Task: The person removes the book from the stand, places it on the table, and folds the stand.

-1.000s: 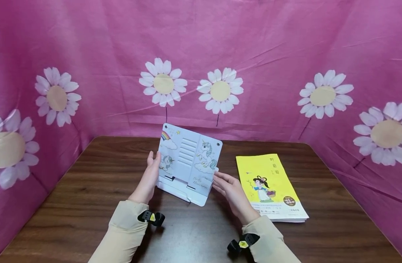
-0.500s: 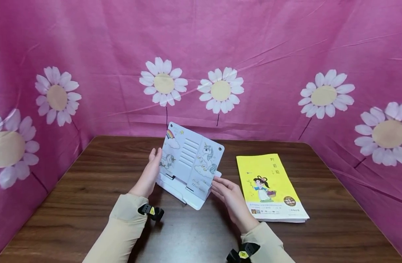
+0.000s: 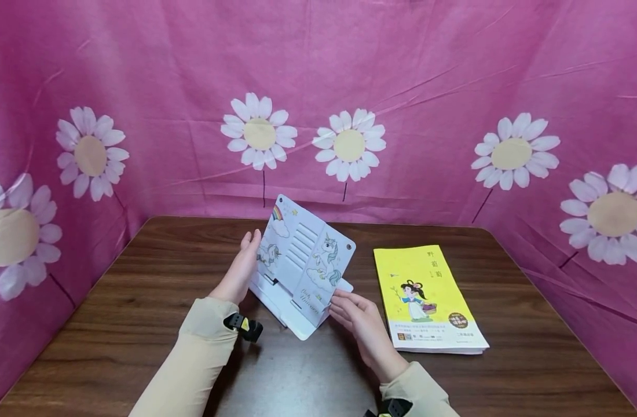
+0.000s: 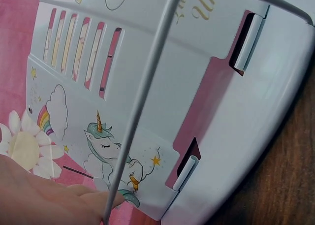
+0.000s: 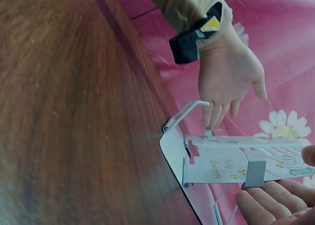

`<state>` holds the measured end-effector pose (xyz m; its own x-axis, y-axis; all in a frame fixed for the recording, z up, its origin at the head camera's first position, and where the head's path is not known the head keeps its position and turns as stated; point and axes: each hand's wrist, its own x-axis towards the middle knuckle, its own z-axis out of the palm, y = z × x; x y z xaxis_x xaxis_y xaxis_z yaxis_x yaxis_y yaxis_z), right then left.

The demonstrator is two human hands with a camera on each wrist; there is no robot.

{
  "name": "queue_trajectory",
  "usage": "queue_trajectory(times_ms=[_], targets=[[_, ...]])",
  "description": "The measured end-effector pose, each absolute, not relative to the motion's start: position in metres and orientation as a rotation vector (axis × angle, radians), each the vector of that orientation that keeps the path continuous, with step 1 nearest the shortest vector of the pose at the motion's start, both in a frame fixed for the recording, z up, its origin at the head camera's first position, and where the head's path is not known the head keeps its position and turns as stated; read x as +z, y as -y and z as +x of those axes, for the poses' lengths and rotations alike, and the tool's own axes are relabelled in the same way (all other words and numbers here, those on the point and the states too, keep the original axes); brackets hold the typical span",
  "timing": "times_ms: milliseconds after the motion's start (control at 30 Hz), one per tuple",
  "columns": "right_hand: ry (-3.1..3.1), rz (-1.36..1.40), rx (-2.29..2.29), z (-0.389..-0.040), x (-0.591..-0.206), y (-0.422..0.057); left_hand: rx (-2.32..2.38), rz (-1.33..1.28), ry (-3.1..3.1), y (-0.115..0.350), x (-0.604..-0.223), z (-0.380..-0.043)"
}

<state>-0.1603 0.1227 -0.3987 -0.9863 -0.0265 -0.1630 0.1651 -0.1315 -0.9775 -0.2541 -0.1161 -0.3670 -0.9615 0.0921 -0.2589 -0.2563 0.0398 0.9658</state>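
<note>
Book stand (image 3: 304, 265), centred over the worktop (image 3: 141, 289), looks light, stiff, slippery; straight-fingered left hand (image 3: 237, 271) touches its nine-o'clock edge, right hand (image 3: 364, 327), fingers extended, between four and five. Grip its side edges.

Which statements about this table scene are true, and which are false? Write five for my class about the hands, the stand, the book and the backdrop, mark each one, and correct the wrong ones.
1. The left hand and right hand are at opposite side edges of the white stand. True.
2. A yellow and white book lies flat on the table, to the right of the stand. True.
3. The book is open. False: it is closed.
4. The stand is plain, with no pictures. False: it shows unicorns and a rainbow.
5. Behind the table hangs pink cloth with large white flowers. True.
</note>
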Motion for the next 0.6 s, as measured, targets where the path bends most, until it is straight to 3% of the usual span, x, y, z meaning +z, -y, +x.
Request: queue_trajectory(times_ms=[367,600], targets=[[-1.932,0.136,-2.332,-0.156,-0.404,-0.119,2.03,-0.14,-2.076,0.115,-0.366,-0.26],[-1.931,0.095,-2.315,-0.157,-0.403,-0.122,2.051,-0.176,-2.135,0.115,-0.368,-0.244]])
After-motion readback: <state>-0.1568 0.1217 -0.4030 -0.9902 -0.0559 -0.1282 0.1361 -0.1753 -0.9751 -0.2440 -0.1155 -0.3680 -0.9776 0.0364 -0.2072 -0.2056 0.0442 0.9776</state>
